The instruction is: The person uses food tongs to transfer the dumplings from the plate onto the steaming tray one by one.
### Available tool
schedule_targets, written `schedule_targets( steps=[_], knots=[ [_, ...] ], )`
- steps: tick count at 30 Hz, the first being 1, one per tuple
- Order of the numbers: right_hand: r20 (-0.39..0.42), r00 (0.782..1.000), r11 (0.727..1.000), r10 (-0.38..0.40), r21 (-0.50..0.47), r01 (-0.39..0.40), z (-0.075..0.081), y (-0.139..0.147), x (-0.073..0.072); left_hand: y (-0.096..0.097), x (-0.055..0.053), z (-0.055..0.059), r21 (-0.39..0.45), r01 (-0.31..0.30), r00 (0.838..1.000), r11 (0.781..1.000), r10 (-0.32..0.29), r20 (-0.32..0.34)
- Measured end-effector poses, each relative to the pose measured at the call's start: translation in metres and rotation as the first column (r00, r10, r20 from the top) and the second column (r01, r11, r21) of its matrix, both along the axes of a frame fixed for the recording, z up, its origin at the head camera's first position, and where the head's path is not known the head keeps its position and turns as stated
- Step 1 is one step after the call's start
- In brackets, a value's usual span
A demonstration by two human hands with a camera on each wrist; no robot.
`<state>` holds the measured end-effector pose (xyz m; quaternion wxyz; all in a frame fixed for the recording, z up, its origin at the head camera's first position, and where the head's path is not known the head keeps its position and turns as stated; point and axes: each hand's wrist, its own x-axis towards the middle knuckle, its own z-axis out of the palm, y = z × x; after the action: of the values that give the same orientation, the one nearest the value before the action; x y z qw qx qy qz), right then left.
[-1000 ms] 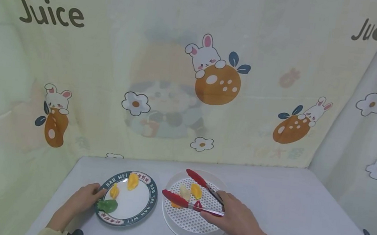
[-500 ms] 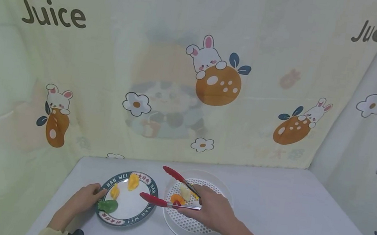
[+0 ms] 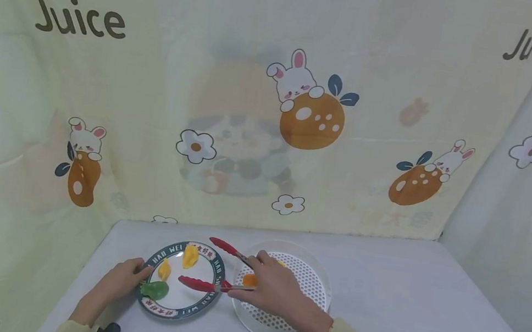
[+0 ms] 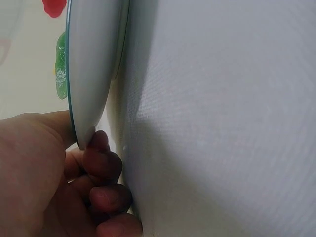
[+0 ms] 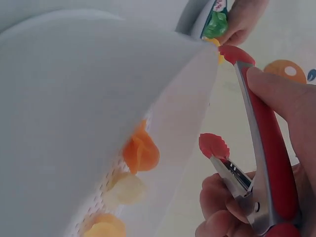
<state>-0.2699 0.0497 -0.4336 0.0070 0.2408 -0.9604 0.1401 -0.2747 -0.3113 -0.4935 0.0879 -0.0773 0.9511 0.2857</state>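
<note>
My left hand [image 3: 119,281] pinches the left rim of a round white plate [image 3: 177,296] with a dark green border, thumb above and fingers below in the left wrist view. On the plate lie two yellow dumpling-shaped pieces [image 3: 190,256] and a green one [image 3: 154,289]. My right hand [image 3: 276,289] grips red-tipped metal tongs [image 3: 196,284], whose arms stand apart with nothing between the tips. The tips reach over the plate's right side. Under the hand sits a white perforated steamer basket [image 3: 317,280] holding orange [image 5: 141,152], cream [image 5: 124,190] and yellow [image 5: 106,227] pieces, partly hidden in the head view.
Plate and basket stand side by side on a white-covered table [image 3: 380,291]. Behind it hangs a pale curtain [image 3: 255,9] with rabbit and fruit prints, and another curtain [image 3: 531,198] borders the right side.
My right hand has carried the tongs leftward from above the basket to the plate's right side, their arms staying apart. The left hand has kept its hold on the plate.
</note>
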Motion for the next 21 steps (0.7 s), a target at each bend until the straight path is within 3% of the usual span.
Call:
schedule_targets(
  steps=[9, 21],
  knots=[
    [-0.106, 0.994, 0.993, 0.027, 0.114, -0.015, -0.004, -0.019, -0.007, 0.001, 0.0, 0.0, 0.003, 0.0, 1.0, 1.0, 0.0, 0.004],
    [-0.032, 0.999, 0.986, 0.011, 0.167, -0.005, -0.007, -0.043, -0.008, 0.001, 0.0, 0.001, -0.012, 0.002, 1.0, 1.0, -0.002, 0.002]
  ],
)
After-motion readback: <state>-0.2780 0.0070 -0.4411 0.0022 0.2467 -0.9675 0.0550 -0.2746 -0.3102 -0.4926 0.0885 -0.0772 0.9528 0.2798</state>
